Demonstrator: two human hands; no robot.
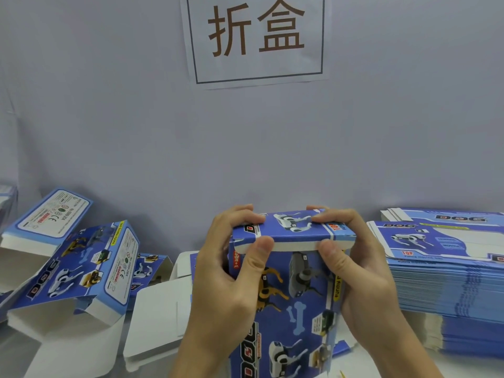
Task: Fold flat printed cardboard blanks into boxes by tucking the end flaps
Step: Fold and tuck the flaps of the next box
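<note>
Box (289, 290) held upright at centre, top flap being tucked.
Left hand (229, 271) and right hand (357, 266) both grip its upper end, thumbs apparently pressing the flap (293, 227) inward to lock; flat blanks (447, 271) wait rightward.

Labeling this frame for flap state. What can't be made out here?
- Head view: tuck flap of the held box sits behind both thumbs; left hand and right hand cover its side edges.
- Box bottom end: cut off by the frame's lower edge.
- Warning label on the folded box: print too small.
- Stack of flat blanks: right edge cut off.
</note>
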